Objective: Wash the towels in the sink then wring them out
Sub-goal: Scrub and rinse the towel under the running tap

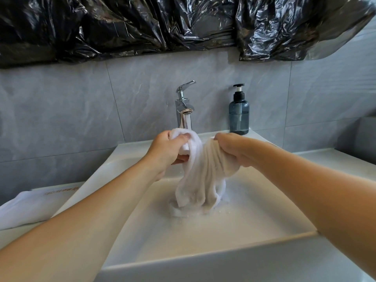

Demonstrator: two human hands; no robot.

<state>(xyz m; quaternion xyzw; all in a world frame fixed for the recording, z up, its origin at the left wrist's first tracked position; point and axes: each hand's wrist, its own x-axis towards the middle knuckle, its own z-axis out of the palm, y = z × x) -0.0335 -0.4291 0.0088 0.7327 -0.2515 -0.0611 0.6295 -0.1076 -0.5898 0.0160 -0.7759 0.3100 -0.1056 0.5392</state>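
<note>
A wet white towel (200,176) hangs over the middle of the white rectangular sink (223,259). Its lower end rests bunched on the basin floor. My left hand (168,149) grips the towel's upper left part under the tap. My right hand (234,148) grips its upper right part, and the cloth is gathered between the two hands. A chrome tap (184,106) stands behind the hands, and water runs from its spout onto the towel.
A dark blue pump bottle (239,112) stands on the sink's back rim, right of the tap. Another white towel (30,208) lies on the counter to the left. Crumpled black plastic sheeting (183,23) hangs on the grey tiled wall above.
</note>
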